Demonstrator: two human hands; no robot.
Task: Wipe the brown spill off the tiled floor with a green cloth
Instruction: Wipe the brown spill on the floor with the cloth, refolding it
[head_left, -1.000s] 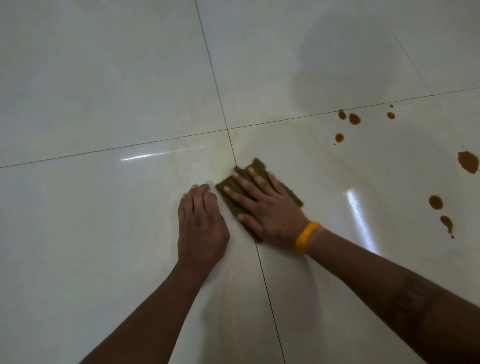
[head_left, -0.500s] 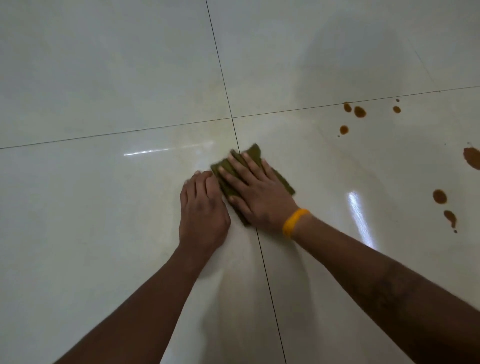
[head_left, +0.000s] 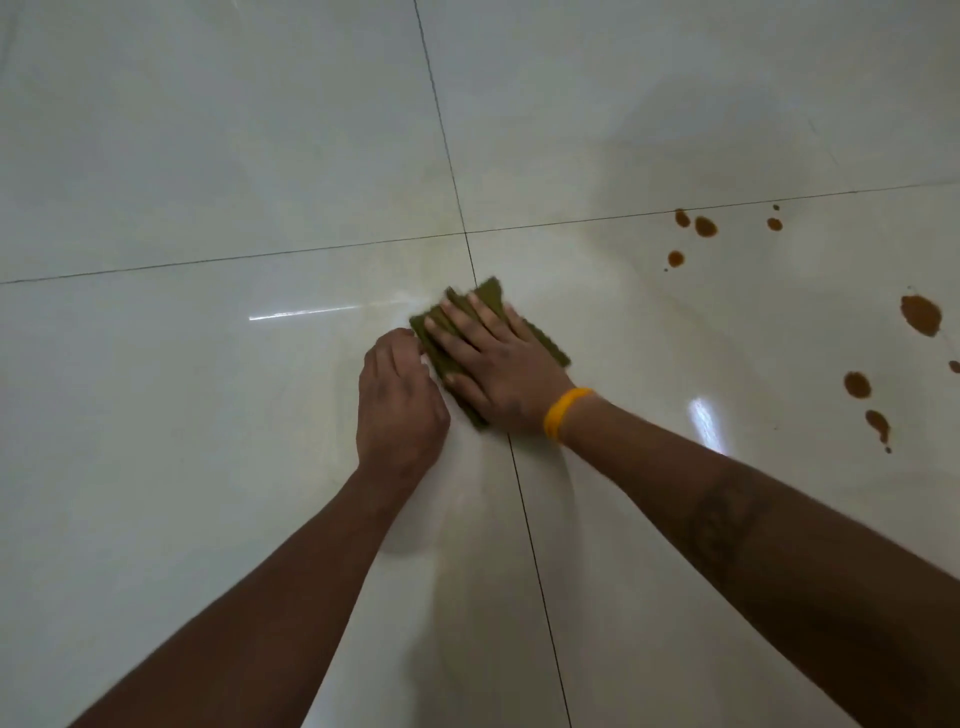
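Green cloth (head_left: 491, 338), folded into a rough pad, lies flat on the tiled floor (head_left: 208, 156) under the right hand (head_left: 493, 364). That hand is pressed palm down on it with fingers spread and straight, covering most of the pad; only the cloth's far corner and its edges on both sides show around the hand. An orange wristband (head_left: 563, 413) circles the right wrist just behind the cloth.

Just beside the cloth, on its left, the left hand (head_left: 397, 395) rests on the bare tile with fingers curled loosely under and knuckles up; its fingertips come close to the cloth's left edge, and whether they touch it cannot be told.

The cloth sits astride a dark grout line, a little nearer the person than the point where that line crosses another.

Well apart from the cloth, off to its right, brown spill (head_left: 920, 314) lies in separate drops on the tile: a small cluster farther away near the cross grout line, one larger blot at the picture's right edge, and a few more nearer the person. Bright glare streaks show on the glossy tile at either side of the cloth.
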